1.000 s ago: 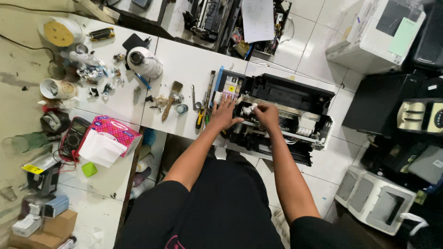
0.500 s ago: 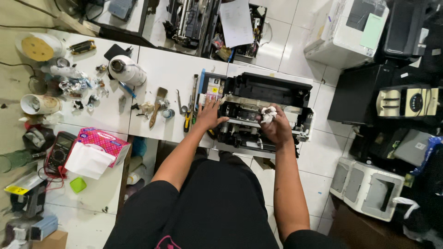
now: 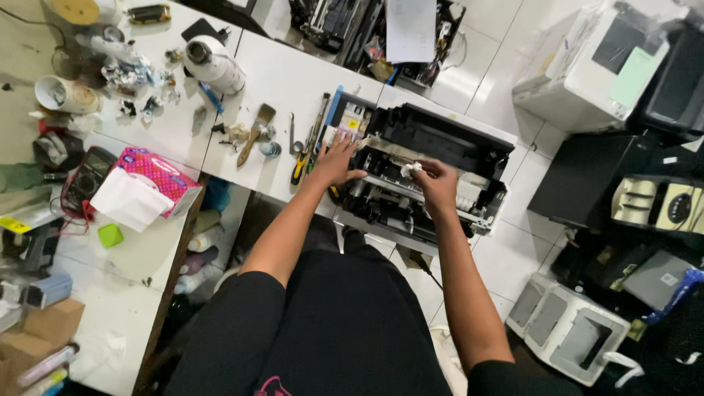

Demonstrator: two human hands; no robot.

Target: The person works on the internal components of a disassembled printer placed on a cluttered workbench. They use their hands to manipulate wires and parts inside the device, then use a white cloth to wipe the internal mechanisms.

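Nearest: lap in black clothing, lower edge cut off by frame. Both forearms reach toward 12 o'clock.

Left hand (image 3: pixel 337 163) lies flat, fingers spread wide, on the near-left corner of the opened printer (image 3: pixel 429 172); it grips nothing. Right hand (image 3: pixel 438 185) is curled closed around a small white wad (image 3: pixel 411 169), cloth or tissue, cannot tell which, pressed against the printer's inner rail. Its fingertips are hidden behind the wad.

The printer sits at the right end of the white tabletop (image 3: pixel 290 81), cover off, black frame, white and grey inner parts; details inside too small to read out. A blue-edged panel with small yellow and white labels stands at its 9 o'clock side.

At 9 o'clock of the left hand: a yellow-handled screwdriver (image 3: pixel 302 163), then a paintbrush (image 3: pixel 255 132). Farther at 10 o'clock: a white roll (image 3: pixel 213 64).

At 8 o'clock, lower shelf: pink dotted tissue box (image 3: pixel 158 176), white sheet pulled out.

At 12 o'clock, far: a white paper sheet (image 3: pixel 411 29) over dark dismantled machinery, partly cut off.
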